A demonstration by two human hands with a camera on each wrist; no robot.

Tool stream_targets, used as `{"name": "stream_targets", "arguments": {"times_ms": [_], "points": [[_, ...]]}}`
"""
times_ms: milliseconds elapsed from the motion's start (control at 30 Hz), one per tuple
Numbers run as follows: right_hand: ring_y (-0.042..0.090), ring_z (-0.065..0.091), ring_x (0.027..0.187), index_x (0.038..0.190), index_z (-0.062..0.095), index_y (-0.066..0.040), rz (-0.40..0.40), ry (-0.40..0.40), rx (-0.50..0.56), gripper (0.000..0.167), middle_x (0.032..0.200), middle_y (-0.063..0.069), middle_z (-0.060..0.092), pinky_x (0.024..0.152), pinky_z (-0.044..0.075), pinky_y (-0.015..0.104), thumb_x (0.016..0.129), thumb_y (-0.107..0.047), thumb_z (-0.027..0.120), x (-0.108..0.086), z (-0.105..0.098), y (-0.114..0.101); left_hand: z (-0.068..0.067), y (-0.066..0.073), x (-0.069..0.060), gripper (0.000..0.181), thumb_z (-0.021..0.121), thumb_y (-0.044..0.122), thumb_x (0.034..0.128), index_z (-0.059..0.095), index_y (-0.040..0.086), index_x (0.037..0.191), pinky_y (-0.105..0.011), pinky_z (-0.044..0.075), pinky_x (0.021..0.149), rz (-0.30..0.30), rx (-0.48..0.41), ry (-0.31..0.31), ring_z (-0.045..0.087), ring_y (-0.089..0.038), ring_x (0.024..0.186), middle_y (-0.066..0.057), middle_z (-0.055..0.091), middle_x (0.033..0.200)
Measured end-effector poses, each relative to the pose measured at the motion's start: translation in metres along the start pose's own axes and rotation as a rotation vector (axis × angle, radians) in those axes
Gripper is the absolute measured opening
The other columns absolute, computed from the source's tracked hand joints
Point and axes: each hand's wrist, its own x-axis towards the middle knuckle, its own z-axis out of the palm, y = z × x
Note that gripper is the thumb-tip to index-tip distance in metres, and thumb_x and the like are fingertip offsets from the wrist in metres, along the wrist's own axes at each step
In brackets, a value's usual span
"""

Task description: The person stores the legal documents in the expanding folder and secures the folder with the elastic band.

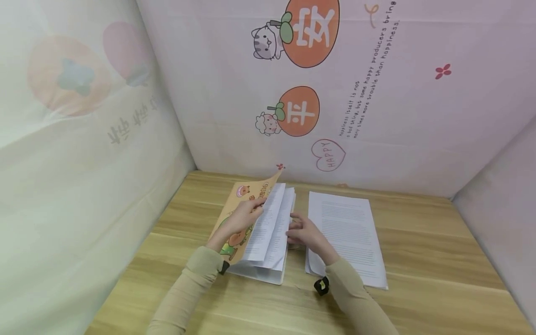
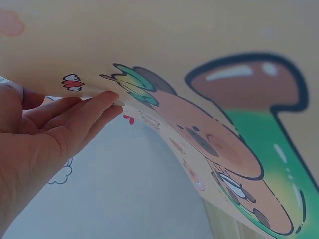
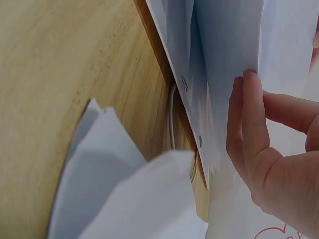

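An orange cartoon-covered folder [image 1: 240, 191] lies partly spread on the table, its front cover lifted and tilted. My left hand [image 1: 244, 215] holds that cover by its free edge; in the left wrist view the hand [image 2: 55, 124] has its thumb and fingers on either side of the edge. Printed sheets [image 1: 274, 228] stand inside the folder, partly raised. At their right edge my right hand [image 1: 307, 234] pinches paper; the right wrist view has the fingertips of the hand [image 3: 284, 159] on the edge of a white sheet [image 3: 229, 45].
A stack of printed papers [image 1: 347, 232] lies on the wooden table [image 1: 427, 260] to the right of the folder, its near left corner curled up. Something thin and looped [image 3: 172, 117] shows beneath the folder's edge. Printed cloth walls [image 1: 398, 139] enclose the table.
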Motion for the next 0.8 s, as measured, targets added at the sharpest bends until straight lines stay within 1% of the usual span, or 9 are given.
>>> {"name": "stream_targets", "arguments": {"times_ms": [33, 100, 133, 167, 233, 433, 600, 700, 800], "points": [[0.018, 0.070, 0.090, 0.151, 0.028, 0.003, 0.001, -0.001, 0.000, 0.070, 0.128, 0.035, 0.057, 0.092, 0.057, 0.045, 0.090, 0.001, 0.062, 0.000, 0.001, 0.000, 0.000, 0.000, 0.000, 0.047, 0.042, 0.015, 0.1000, 0.049, 0.000, 0.144, -0.025, 0.045, 0.072, 0.001, 0.003, 0.002, 0.060, -0.020, 0.095, -0.017, 0.055, 0.145], [0.019, 0.069, 0.092, 0.151, 0.028, 0.002, 0.002, -0.004, -0.002, 0.070, 0.128, 0.034, 0.057, 0.092, 0.057, 0.045, 0.090, 0.001, 0.062, 0.001, 0.002, 0.001, 0.001, 0.000, 0.000, 0.047, 0.042, 0.015, 0.1003, 0.048, -0.001, 0.144, -0.028, 0.046, 0.076, -0.002, -0.004, 0.000, 0.062, -0.023, 0.100, -0.017, 0.055, 0.145], [0.019, 0.069, 0.093, 0.151, 0.028, 0.003, 0.000, -0.006, -0.004, 0.070, 0.128, 0.034, 0.057, 0.092, 0.057, 0.044, 0.090, 0.001, 0.062, 0.001, 0.003, 0.001, 0.000, 0.000, 0.000, 0.047, 0.042, 0.016, 0.1003, 0.049, -0.001, 0.144, -0.028, 0.046, 0.080, -0.003, -0.001, 0.000, 0.061, -0.022, 0.106, -0.017, 0.055, 0.145], [0.020, 0.069, 0.094, 0.151, 0.028, 0.003, 0.004, -0.003, -0.003, 0.070, 0.128, 0.034, 0.057, 0.092, 0.057, 0.044, 0.090, 0.001, 0.062, 0.002, 0.004, 0.001, 0.000, 0.000, 0.001, 0.047, 0.042, 0.016, 0.1003, 0.049, 0.000, 0.144, -0.029, 0.047, 0.081, -0.006, -0.001, 0.000, 0.061, -0.022, 0.107, -0.017, 0.055, 0.145], [0.021, 0.069, 0.095, 0.151, 0.029, 0.002, 0.014, 0.007, 0.001, 0.071, 0.128, 0.032, 0.058, 0.091, 0.058, 0.043, 0.089, 0.001, 0.063, 0.003, 0.006, 0.000, 0.000, 0.000, 0.001, 0.047, 0.043, 0.016, 0.1003, 0.049, 0.000, 0.144, -0.028, 0.046, 0.082, -0.009, 0.000, -0.001, 0.061, -0.021, 0.107, -0.016, 0.055, 0.145], [0.020, 0.068, 0.093, 0.151, 0.030, 0.001, 0.020, 0.016, 0.017, 0.071, 0.126, 0.031, 0.059, 0.091, 0.058, 0.043, 0.089, 0.000, 0.063, 0.008, 0.011, 0.000, 0.000, 0.000, 0.002, 0.048, 0.043, 0.017, 0.0998, 0.049, 0.000, 0.144, -0.026, 0.046, 0.076, -0.011, 0.003, 0.002, 0.061, -0.022, 0.100, -0.017, 0.056, 0.144], [0.019, 0.068, 0.091, 0.150, 0.029, 0.004, 0.006, 0.006, 0.036, 0.071, 0.125, 0.033, 0.059, 0.088, 0.059, 0.041, 0.088, 0.002, 0.063, 0.011, 0.015, 0.001, -0.001, 0.001, 0.001, 0.047, 0.043, 0.016, 0.0995, 0.050, 0.000, 0.143, -0.026, 0.045, 0.079, -0.003, 0.020, 0.007, 0.060, -0.022, 0.101, -0.016, 0.056, 0.143], [0.019, 0.068, 0.091, 0.150, 0.030, 0.004, 0.016, 0.011, 0.030, 0.071, 0.126, 0.031, 0.059, 0.086, 0.060, 0.038, 0.088, 0.001, 0.063, 0.011, 0.017, 0.001, -0.001, 0.001, 0.001, 0.047, 0.043, 0.014, 0.0995, 0.050, 0.000, 0.143, -0.027, 0.045, 0.078, -0.002, 0.015, 0.008, 0.061, -0.022, 0.101, -0.017, 0.057, 0.143], [0.020, 0.068, 0.093, 0.151, 0.028, 0.004, 0.017, 0.008, 0.010, 0.071, 0.127, 0.032, 0.058, 0.086, 0.060, 0.039, 0.089, 0.000, 0.064, 0.011, 0.017, 0.001, -0.001, 0.001, 0.002, 0.046, 0.044, 0.013, 0.1000, 0.050, 0.000, 0.143, -0.027, 0.045, 0.078, -0.004, 0.007, 0.005, 0.061, -0.021, 0.099, -0.018, 0.057, 0.142]]}}
